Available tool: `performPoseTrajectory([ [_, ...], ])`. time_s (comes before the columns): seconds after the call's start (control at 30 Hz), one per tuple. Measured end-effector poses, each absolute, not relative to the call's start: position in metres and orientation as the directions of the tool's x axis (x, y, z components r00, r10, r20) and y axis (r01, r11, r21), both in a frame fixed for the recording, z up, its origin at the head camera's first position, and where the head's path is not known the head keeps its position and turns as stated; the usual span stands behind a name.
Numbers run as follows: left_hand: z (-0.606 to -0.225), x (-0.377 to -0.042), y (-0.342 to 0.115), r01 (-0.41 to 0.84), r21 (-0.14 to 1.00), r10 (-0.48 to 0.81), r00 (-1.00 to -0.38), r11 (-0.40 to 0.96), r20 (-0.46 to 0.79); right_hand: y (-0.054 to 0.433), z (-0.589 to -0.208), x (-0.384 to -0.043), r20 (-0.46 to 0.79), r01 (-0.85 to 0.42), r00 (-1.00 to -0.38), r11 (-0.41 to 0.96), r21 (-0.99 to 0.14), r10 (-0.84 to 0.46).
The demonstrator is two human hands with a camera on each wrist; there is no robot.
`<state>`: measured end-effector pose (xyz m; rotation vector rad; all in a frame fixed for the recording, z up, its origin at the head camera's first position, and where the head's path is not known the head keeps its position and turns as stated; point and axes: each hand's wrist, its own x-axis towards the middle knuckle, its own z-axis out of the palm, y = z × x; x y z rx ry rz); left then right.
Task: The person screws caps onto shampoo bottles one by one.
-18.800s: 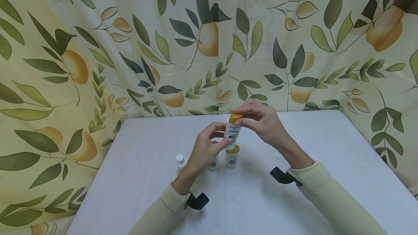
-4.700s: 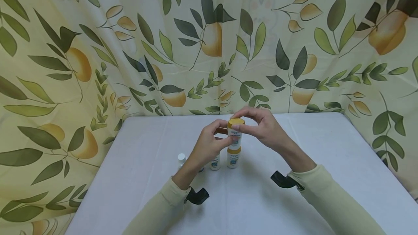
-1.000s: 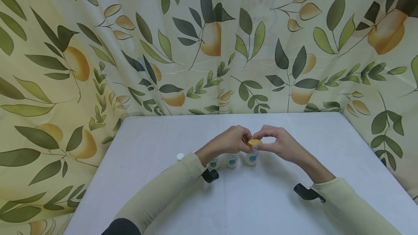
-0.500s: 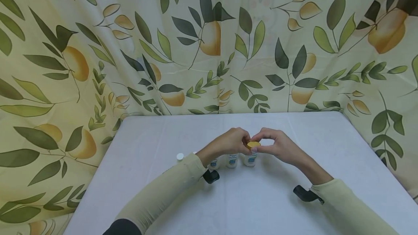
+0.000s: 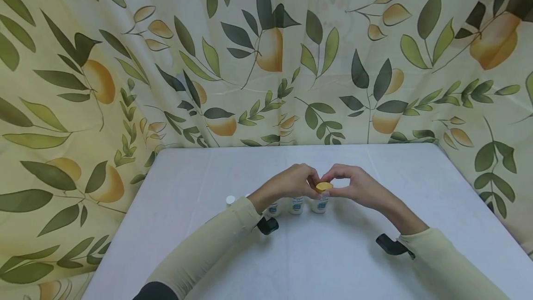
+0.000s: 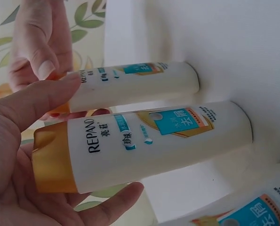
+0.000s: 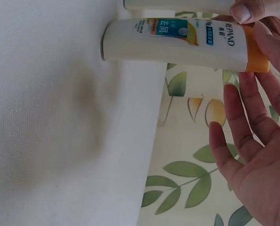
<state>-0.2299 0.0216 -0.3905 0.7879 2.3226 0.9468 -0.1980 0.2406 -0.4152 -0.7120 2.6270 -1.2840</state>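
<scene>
A white shampoo bottle [image 5: 320, 205] with a yellow cap [image 5: 324, 186] stands upright on the table at the right end of a row of bottles. My right hand [image 5: 361, 186] pinches its cap between thumb and fingers; the other fingers are spread in the right wrist view. My left hand [image 5: 296, 180] reaches over the row and grips the same bottle near its top, its thumb on the neck in the left wrist view. A second shampoo bottle [image 6: 154, 141] stands beside it, under my left hand, apart from the held one. Part of the caps is hidden by fingers.
Another labelled bottle [image 5: 272, 209] stands further left in the row, partly behind my left wrist. A white cap [image 5: 230, 200] shows at the row's left end, its bottle hidden by the sleeve. The white-covered table [image 5: 366, 263] meets a leaf-and-fruit patterned curtain [image 5: 233, 59] behind.
Several seconds ago both hands held a yellow-capped bottle raised behind the row; now one stands at the row's right end. In the last second, that bottle and both hands have shifted slightly nearer.
</scene>
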Motion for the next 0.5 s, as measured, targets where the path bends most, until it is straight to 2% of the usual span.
performPoseTrajectory([
  [0.23,-0.387,-0.23,0.012,0.314,0.764,0.683,-0.698,0.564,-0.217,0.243,-0.413,-0.198,0.08,-0.368,-0.875,0.546,-0.753,-0.478],
  [0.5,-0.376,-0.232,-0.021,0.345,0.775,0.692,-0.704,0.53,-0.16,0.244,-0.406,-0.197,0.048,-0.398,-0.85,0.58,-0.711,-0.525],
])
